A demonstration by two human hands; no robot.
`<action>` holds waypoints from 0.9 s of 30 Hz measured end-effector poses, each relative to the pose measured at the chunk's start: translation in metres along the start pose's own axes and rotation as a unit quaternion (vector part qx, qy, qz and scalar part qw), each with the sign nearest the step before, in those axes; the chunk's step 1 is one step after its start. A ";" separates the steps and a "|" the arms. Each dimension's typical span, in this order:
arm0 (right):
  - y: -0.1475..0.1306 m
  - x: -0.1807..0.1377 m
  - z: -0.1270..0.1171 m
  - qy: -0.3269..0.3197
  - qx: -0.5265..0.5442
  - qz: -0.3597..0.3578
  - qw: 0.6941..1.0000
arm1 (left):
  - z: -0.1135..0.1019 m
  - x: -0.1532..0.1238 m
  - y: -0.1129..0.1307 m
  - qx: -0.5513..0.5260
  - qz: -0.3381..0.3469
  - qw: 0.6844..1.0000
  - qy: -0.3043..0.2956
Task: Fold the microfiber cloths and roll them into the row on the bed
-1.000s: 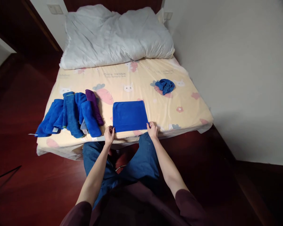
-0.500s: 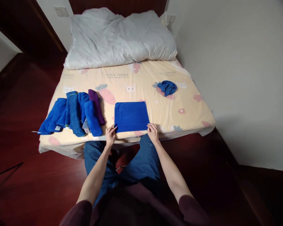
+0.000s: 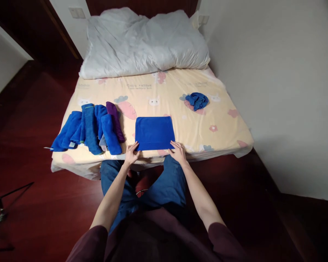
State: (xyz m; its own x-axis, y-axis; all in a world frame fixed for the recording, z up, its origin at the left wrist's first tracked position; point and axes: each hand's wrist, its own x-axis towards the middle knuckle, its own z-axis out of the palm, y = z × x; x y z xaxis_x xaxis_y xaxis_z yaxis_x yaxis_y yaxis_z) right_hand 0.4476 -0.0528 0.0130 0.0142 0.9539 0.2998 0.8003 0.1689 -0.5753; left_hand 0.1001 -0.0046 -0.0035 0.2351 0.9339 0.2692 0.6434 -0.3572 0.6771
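A blue towel (image 3: pixel 154 131), folded into a flat rectangle, lies near the front edge of the bed. My left hand (image 3: pixel 131 153) is at its near left corner, fingers over the cloth and thumb at the near edge. At the near right corner, my right hand (image 3: pixel 178 152) holds the edge in the same way. Left of it lie several rolled blue towels (image 3: pixel 111 134) side by side, with a purple rolled towel (image 3: pixel 115 122) at the right of the group. Beyond, to the right, sits a crumpled dark blue cloth (image 3: pixel 198 101).
The bed (image 3: pixel 224 127) has a pale yellow sheet with rabbits and carrots. A bulky white quilt (image 3: pixel 147 43) covers its head end. A wall (image 3: pixel 276 109) stands at the right. Part of a black stand (image 3: pixel 1 211) is on the red floor at the lower left.
Both hands have shifted their fingers slightly further onto the near corners of the flat towel. The whole view has moved a little, so more of the stand shows.
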 end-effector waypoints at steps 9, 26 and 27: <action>0.007 0.003 0.009 -0.007 -0.023 0.035 0.999 | 0.005 0.001 -0.003 -0.017 -0.018 1.000 0.015; 0.003 -0.007 0.006 0.019 -0.021 0.045 0.999 | -0.003 0.004 -0.006 -0.077 -0.061 0.995 0.015; 0.004 -0.006 0.006 0.023 -0.026 0.043 0.998 | -0.002 0.004 -0.006 -0.079 -0.062 0.995 0.020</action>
State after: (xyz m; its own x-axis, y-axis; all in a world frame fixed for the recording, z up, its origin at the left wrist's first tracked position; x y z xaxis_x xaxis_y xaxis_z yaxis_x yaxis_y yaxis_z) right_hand 0.4471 -0.0566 0.0043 0.1113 0.9515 0.2867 0.8251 0.0723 -0.5604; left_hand 0.0953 0.0013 -0.0052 0.1310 0.9706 0.2020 0.5427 -0.2407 0.8047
